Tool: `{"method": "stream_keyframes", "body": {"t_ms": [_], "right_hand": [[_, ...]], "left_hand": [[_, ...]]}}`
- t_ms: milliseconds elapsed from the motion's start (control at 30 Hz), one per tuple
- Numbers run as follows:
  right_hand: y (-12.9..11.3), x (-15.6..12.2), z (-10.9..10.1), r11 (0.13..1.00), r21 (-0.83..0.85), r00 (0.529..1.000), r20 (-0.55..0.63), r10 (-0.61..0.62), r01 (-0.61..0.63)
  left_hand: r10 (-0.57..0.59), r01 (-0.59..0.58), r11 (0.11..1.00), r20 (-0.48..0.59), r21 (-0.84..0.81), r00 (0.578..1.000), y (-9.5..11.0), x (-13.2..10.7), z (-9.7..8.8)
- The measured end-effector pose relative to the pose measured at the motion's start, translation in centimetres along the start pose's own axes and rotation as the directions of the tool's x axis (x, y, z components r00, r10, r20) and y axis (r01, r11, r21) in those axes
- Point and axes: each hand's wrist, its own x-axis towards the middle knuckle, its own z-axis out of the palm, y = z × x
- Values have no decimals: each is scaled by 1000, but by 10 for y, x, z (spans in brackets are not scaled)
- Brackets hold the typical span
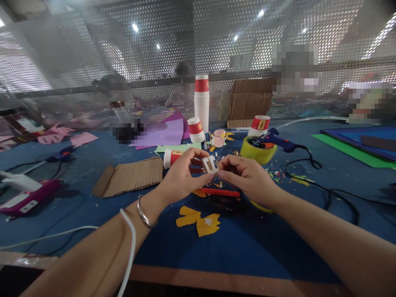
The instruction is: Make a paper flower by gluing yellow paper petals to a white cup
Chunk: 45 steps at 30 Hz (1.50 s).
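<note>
Head-worn view, facing forward and down, close over blue table [262, 251]

Screen [222, 24]: gray metal, full of small holes, across the far side from you; vertical seam near your middle.
Lights [135, 27]: several bright white spots up high, plus a slanted streak [379, 35] far right.
Behind screen: hazy, partly pixelated.
Table [253, 247]: blue top, brown edge [216, 276] nearest you.
Under edge: dark, floor unclear.
</note>
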Motion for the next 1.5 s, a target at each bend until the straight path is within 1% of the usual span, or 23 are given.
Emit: {"method": "stream_keyframes", "body": {"t_ms": [67,133,167,200,233,267,300,333,367,400,467,533,567,700,800,867,933,1033,1100,1200,1300,1367,1500], "right_hand": [[0,1,0,990,131,997,-46,60,-54],[1,3,-2,953,281,987,-78,143,-116],[2,4,-3,933,331,980,-85,182,-145],[3,4,-4,925,341,974,-89,209,-167],[4,5,-6,939,295,972,-94,214,-178],[5,5,-7,966,192,975,-102,196,-174],[6,5,-8,987,47,982,-104,157,-153],[7,5,-8,987,-116,990,-94,103,-114],[7,5,-8,964,-256,996,-71,57,-74],[7,5,-7,933,-357,999,-44,27,-41],[7,4,-5,892,-452,1000,-2,12,-12],[7,4,-2,877,-480,1000,16,17,-7],[7,3,-2,873,-488,1000,22,18,-5],[6,2,-2,868,-496,1000,14,-1,8],[5,0,-5,872,-489,1000,23,-4,15],[4,-1,-6,873,-487,999,36,-2,19],[4,-1,-6,872,-490,999,41,-6,25],[2,-2,-7,873,-486,999,36,-20,35],[1,-3,-8,877,-478,999,34,-26,39],[0,-4,-8,885,-465,999,24,-26,34],[1,-4,-7,892,-451,999,20,-31,36],[3,-3,-7,896,-442,999,21,-44,49],[6,-3,-9,902,-429,998,7,-60,57]], "left_hand": [[-27,27,1000,-43,-1,999,1,1,-5],[-60,54,997,-122,-52,991,3,1,-9],[-79,66,994,-153,-87,985,4,1,-10],[-97,78,990,-170,-115,981,5,1,-11],[-114,93,987,-168,-132,979,6,0,-12],[-129,109,985,-151,-135,980,6,0,-12],[-142,127,984,-128,-122,982,5,0,-12],[-146,135,986,-110,-96,983,4,0,-12],[-133,128,990,-100,-57,986,2,0,-12],[-100,100,995,-96,-6,990,0,1,-13],[0,12,992,-91,125,996,-5,3,-13],[78,-58,966,-69,253,995,-10,5,-13],[92,-73,947,-46,314,995,-12,5,-13],[74,-83,839,38,538,997,-14,6,-13],[79,-65,762,7,645,997,-10,4,-16],[96,-49,729,-32,682,995,-5,2,-18],[100,-47,726,-38,686,994,-2,0,-20],[74,-88,750,49,655,996,-1,-2,-19],[50,-119,741,123,661,991,-2,-3,-16],[20,-145,693,182,706,983,-5,-1,-11],[-14,-144,655,203,741,979,-8,1,-9],[-22,-132,609,183,782,983,-7,2,-9],[6,-101,466,111,879,994,-4,1,-10]]}}
